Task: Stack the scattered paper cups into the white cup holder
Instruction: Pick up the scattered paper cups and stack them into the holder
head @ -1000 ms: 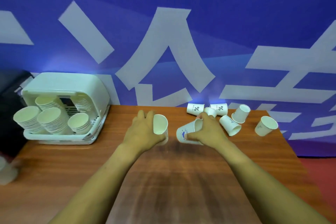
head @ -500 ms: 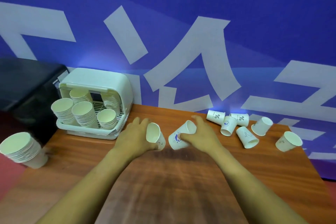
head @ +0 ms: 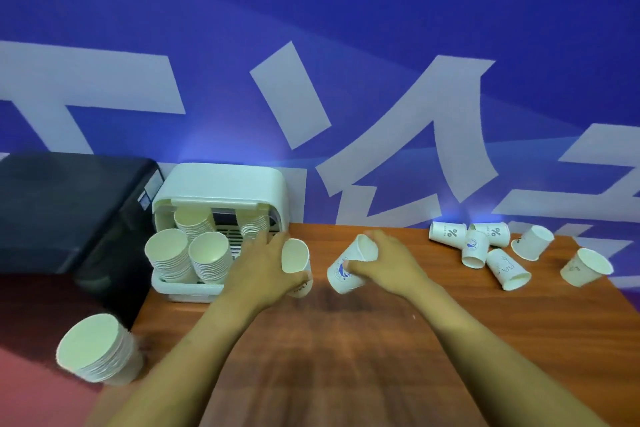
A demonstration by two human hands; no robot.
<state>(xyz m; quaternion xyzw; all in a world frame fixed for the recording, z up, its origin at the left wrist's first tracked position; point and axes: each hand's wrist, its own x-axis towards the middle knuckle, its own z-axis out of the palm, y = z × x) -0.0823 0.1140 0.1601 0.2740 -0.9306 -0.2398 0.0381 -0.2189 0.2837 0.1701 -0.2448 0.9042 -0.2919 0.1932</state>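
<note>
Paper cups, plain white with small blue prints: your left hand grips one cup beside the white cup holder; your right hand grips another cup at mid-table; loose cups lie tipped far right.

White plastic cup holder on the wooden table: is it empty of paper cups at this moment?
No, the white plastic cup holder already holds several stacks of white paper cups leaning out of its open front.
</note>
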